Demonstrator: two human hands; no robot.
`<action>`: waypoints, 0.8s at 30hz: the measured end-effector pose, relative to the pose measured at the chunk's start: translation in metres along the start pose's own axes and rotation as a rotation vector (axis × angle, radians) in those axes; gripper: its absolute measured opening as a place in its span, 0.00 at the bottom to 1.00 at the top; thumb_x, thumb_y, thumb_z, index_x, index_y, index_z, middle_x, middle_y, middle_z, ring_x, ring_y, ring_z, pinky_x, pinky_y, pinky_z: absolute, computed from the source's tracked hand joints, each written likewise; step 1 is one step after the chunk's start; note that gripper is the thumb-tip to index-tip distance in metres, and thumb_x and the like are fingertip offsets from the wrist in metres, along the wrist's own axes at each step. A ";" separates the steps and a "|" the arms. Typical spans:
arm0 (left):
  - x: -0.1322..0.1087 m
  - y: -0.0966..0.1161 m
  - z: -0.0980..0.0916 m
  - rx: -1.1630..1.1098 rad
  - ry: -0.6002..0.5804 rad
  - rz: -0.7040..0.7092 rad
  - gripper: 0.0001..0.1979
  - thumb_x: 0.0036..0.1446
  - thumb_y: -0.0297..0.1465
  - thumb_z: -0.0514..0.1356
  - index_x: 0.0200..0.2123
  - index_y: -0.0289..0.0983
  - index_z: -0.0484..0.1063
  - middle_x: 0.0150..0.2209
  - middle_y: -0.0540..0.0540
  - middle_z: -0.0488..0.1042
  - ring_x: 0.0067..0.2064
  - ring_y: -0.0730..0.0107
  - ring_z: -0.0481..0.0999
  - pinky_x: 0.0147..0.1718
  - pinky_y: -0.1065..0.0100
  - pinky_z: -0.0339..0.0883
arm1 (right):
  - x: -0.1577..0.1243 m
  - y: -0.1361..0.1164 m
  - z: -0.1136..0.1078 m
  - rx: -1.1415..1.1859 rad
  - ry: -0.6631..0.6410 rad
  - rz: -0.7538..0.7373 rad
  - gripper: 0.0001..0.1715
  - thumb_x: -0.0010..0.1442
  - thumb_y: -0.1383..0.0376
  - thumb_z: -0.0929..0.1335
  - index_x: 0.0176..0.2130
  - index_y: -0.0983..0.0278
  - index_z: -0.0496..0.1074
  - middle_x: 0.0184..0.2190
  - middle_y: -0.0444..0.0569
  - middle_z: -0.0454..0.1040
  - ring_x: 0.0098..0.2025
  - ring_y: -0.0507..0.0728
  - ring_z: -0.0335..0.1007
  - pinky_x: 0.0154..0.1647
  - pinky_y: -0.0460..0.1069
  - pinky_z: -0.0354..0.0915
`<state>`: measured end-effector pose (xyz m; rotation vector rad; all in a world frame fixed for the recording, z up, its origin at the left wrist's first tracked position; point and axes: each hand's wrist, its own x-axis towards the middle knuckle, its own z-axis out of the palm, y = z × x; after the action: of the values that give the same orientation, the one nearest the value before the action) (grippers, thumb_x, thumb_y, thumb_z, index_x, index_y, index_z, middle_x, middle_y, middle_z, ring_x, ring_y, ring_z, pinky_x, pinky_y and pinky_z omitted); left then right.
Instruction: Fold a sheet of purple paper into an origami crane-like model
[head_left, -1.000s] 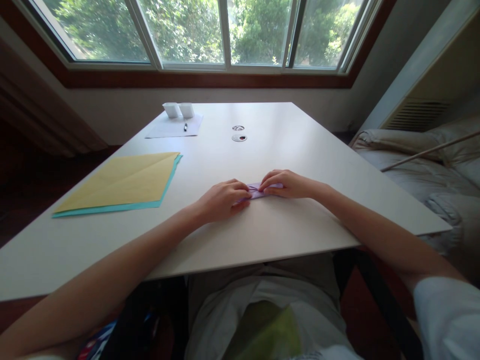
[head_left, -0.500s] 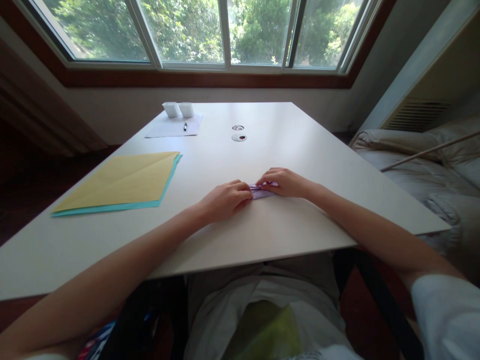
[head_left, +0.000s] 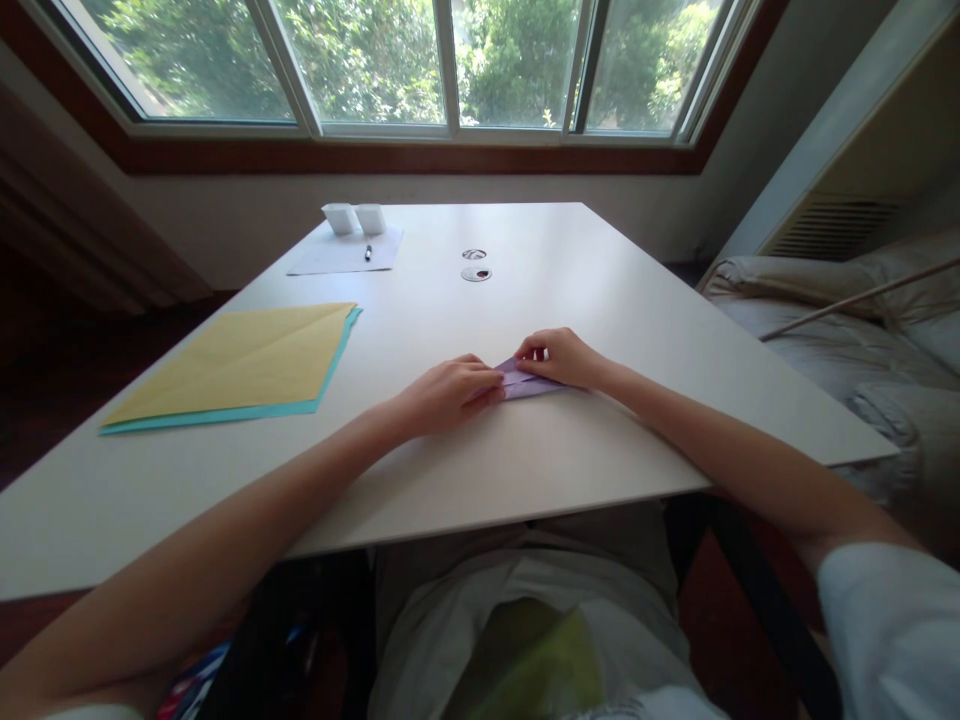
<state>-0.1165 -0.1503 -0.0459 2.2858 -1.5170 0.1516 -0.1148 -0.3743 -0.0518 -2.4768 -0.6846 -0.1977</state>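
A small piece of folded purple paper (head_left: 523,385) lies on the white table near its front edge, between my two hands. My left hand (head_left: 454,391) is closed on the paper's left end, its fingers pressing it against the tabletop. At the upper edge of the paper, my right hand (head_left: 559,354) pinches with thumb and fingertips, and a gap shows between thumb and forefinger. Creases run along the paper's length. Both palms partly cover its ends.
Yellow paper (head_left: 240,355) lies over turquoise paper (head_left: 330,372) on the table's left side. Farther back are a white sheet (head_left: 341,260), a black pen (head_left: 368,253) and two white containers (head_left: 354,219). Round cable holes (head_left: 476,273) sit mid-table. A padded seat (head_left: 810,300) stands at right.
My right hand has lifted slightly and shifted a little away from me. More of the purple paper's surface shows between the hands. My left hand stays nearly in place.
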 end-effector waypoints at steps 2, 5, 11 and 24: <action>0.006 -0.003 0.002 -0.021 0.029 -0.097 0.09 0.59 0.29 0.52 0.37 0.37 0.72 0.33 0.46 0.76 0.37 0.68 0.73 0.36 0.69 0.65 | 0.000 -0.001 0.002 0.020 0.012 0.024 0.09 0.52 0.64 0.67 0.32 0.65 0.76 0.27 0.45 0.75 0.28 0.50 0.66 0.31 0.44 0.60; 0.015 -0.009 0.007 -0.072 0.185 -0.324 0.10 0.57 0.31 0.54 0.41 0.36 0.70 0.30 0.49 0.76 0.29 0.72 0.72 0.31 0.71 0.64 | 0.001 -0.002 0.006 0.025 0.032 0.029 0.08 0.52 0.64 0.67 0.30 0.65 0.75 0.26 0.45 0.74 0.27 0.49 0.65 0.30 0.44 0.59; 0.019 -0.019 0.013 0.012 0.177 -0.390 0.10 0.53 0.34 0.57 0.38 0.38 0.75 0.35 0.47 0.75 0.30 0.72 0.71 0.31 0.70 0.63 | 0.001 -0.003 0.006 0.011 0.039 -0.017 0.07 0.54 0.66 0.66 0.32 0.66 0.74 0.26 0.46 0.72 0.27 0.49 0.64 0.31 0.44 0.60; 0.007 -0.023 0.011 0.134 0.080 -0.060 0.11 0.59 0.26 0.51 0.38 0.38 0.73 0.36 0.46 0.74 0.40 0.68 0.69 0.39 0.69 0.65 | -0.013 0.012 -0.011 -0.036 -0.079 -0.294 0.10 0.60 0.67 0.62 0.37 0.64 0.73 0.33 0.50 0.73 0.36 0.53 0.67 0.39 0.47 0.63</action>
<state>-0.0941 -0.1528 -0.0594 2.3953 -1.4354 0.3335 -0.1199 -0.3947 -0.0515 -2.4186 -1.0877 -0.2246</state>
